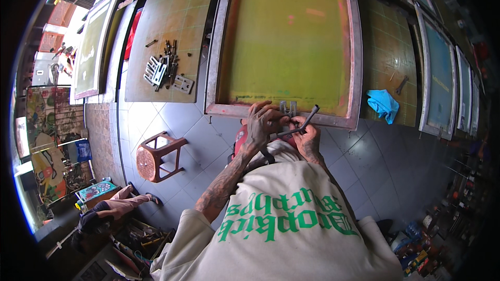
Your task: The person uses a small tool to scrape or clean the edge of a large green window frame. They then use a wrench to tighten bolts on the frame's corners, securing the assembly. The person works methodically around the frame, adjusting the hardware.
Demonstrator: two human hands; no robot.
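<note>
At the frame's near edge, the right hand grips a wrench; the left hand curls beside a bracket, its hold unclear. Left of the frame lie bolts and plates; right of it, a blue cloth.

The screen-printing frame looks like scuffed, dull metal; its mesh is smooth with a low sheen; the L-shaped socket wrench is dark, smooth metal; the forked bracket is satin metal; the stool is faintly glossy plastic; the rag looks like matt, crumpled cloth; the floor is glossy tile.
</note>
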